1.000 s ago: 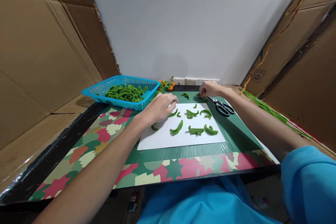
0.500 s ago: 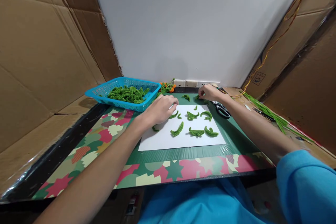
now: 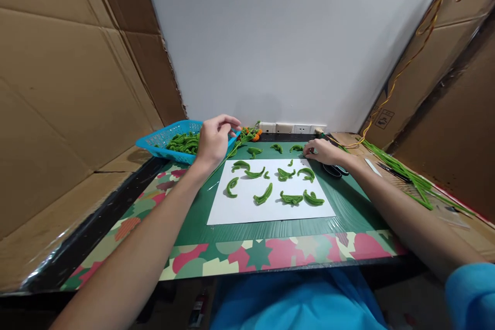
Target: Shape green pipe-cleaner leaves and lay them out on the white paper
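Note:
Several curled green pieces that look like chenille-stem leaves lie on a white paper sheet [image 3: 235,214], among them a curved leaf [image 3: 263,194] and a thicker leaf [image 3: 291,198]. My left hand [image 3: 215,139] is raised in front of the blue basket [image 3: 170,153], fingers loosely bent and apart, with nothing visible in them. Beyond the paper, my right hand [image 3: 322,151] rests low with its fingertips pressed down beside a green leaf [image 3: 296,148]. Whatever those fingertips hold is hidden. Black-handled scissors [image 3: 334,170] lie partly under the right wrist.
More green pieces [image 3: 183,143] fill the basket. Orange-and-green fuzzy flowers [image 3: 253,134] lie at the back, near wall sockets [image 3: 302,129]. Long green stems [image 3: 410,170] lie on the right. Cardboard walls [image 3: 58,62] flank the table, and a twisted yellow cord [image 3: 402,72] hangs right.
My left hand has lifted off the paper and moved up toward the basket, uncovering leaves at the paper's left side. My right hand has shifted slightly right and down. The view has tilted slightly.

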Action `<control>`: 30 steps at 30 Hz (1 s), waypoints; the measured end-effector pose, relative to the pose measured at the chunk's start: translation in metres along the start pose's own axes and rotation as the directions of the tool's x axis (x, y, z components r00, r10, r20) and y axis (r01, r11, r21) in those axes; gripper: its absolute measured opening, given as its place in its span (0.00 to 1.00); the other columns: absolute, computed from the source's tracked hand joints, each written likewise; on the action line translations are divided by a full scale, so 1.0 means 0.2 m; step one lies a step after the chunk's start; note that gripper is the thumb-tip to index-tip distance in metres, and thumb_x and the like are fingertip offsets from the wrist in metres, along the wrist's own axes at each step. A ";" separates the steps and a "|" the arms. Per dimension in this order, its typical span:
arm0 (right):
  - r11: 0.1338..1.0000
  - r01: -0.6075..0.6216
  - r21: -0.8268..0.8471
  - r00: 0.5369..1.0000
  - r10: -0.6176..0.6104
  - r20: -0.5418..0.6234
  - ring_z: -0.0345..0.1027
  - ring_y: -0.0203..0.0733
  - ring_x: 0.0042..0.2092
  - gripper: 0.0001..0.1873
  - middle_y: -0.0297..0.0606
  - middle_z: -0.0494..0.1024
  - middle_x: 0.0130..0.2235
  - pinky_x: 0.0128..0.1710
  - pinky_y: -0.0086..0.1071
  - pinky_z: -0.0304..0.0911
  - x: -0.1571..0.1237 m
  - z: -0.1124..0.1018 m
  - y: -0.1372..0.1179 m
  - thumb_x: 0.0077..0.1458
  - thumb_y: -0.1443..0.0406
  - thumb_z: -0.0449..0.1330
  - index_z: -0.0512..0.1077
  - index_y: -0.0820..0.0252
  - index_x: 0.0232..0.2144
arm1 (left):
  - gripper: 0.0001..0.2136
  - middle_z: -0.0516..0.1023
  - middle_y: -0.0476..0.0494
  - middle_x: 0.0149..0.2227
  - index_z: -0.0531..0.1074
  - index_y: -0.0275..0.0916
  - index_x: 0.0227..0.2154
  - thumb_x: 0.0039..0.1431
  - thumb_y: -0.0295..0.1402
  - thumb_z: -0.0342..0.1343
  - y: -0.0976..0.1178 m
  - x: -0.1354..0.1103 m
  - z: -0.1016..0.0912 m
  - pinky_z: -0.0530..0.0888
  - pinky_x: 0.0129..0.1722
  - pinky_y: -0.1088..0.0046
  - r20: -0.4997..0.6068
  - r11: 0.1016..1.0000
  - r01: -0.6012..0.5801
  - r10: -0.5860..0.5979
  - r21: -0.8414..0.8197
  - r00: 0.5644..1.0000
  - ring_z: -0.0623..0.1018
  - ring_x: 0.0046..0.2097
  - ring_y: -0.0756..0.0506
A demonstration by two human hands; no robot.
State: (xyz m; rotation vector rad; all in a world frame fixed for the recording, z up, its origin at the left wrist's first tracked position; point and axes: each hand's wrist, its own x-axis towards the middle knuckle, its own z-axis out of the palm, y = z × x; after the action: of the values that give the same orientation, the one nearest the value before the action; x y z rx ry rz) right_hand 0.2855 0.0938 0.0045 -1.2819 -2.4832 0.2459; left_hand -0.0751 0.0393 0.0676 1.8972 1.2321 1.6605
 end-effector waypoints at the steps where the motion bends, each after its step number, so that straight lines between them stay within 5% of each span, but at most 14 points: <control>1: 1.000 0.002 0.011 1.000 -0.002 -0.016 0.75 0.49 0.39 0.06 0.44 0.84 0.37 0.40 0.37 0.66 0.00 0.02 -0.01 0.57 0.68 0.63 0.82 0.58 0.32 | 0.12 0.83 0.43 0.30 0.80 0.37 0.32 0.59 0.26 0.50 -0.01 0.00 -0.01 0.75 0.34 0.70 -0.022 1.000 0.003 -0.003 -0.010 1.000 0.78 0.30 0.47; 13: 0.924 0.173 0.342 0.980 -0.197 0.037 0.76 0.46 0.44 0.09 0.44 0.84 0.46 0.45 0.37 0.69 0.00 0.09 -0.22 0.62 0.59 0.63 0.80 0.57 0.34 | 0.11 0.82 0.44 0.30 0.79 0.38 0.31 0.58 0.29 0.50 -0.06 -0.04 0.02 0.74 0.34 0.71 0.025 1.000 -0.012 0.012 -0.012 1.000 0.79 0.33 0.47; 18: 0.897 0.117 0.427 0.993 -0.114 -0.033 0.73 0.44 0.36 0.11 0.41 0.81 0.34 0.39 0.39 0.69 0.01 0.12 -0.21 0.58 0.57 0.67 0.78 0.58 0.32 | 0.11 0.82 0.44 0.31 0.79 0.38 0.32 0.60 0.30 0.50 -0.05 -0.07 0.01 0.74 0.34 0.71 0.075 0.999 -0.026 0.024 0.031 0.997 0.79 0.32 0.47; 23: 0.798 0.075 0.598 0.995 -0.022 -0.095 0.77 0.44 0.38 0.18 0.40 0.80 0.37 0.36 0.38 0.74 -0.05 0.06 -0.20 0.60 0.49 0.65 0.73 0.57 0.39 | 0.11 0.83 0.44 0.32 0.79 0.38 0.32 0.60 0.30 0.51 -0.03 -0.09 0.04 0.75 0.35 0.70 0.097 0.999 -0.053 0.052 0.009 0.994 0.80 0.34 0.46; 27: 0.630 0.027 0.776 0.979 0.142 -0.149 0.77 0.42 0.37 0.18 0.39 0.79 0.38 0.36 0.37 0.75 -0.18 -0.01 -0.17 0.54 0.52 0.72 0.75 0.57 0.37 | 0.10 0.82 0.44 0.31 0.80 0.38 0.31 0.58 0.30 0.52 -0.01 -0.08 0.06 0.74 0.32 0.71 0.125 0.993 -0.014 0.029 -0.114 0.992 0.78 0.31 0.47; 30: 0.494 -0.040 0.869 0.978 0.196 -0.066 0.76 0.40 0.37 0.19 0.39 0.81 0.41 0.38 0.36 0.75 -0.29 -0.05 -0.11 0.48 0.54 0.77 0.79 0.56 0.38 | 0.09 0.81 0.44 0.28 0.80 0.37 0.28 0.54 0.29 0.53 0.01 -0.07 0.06 0.72 0.28 0.71 0.078 0.976 0.061 -0.046 -0.210 0.996 0.75 0.26 0.49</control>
State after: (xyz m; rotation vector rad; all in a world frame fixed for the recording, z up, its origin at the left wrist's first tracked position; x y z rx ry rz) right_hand 0.3042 0.0333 0.0088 -0.9248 -1.6563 1.2114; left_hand -0.0618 0.0307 0.0570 1.7631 1.0235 1.6101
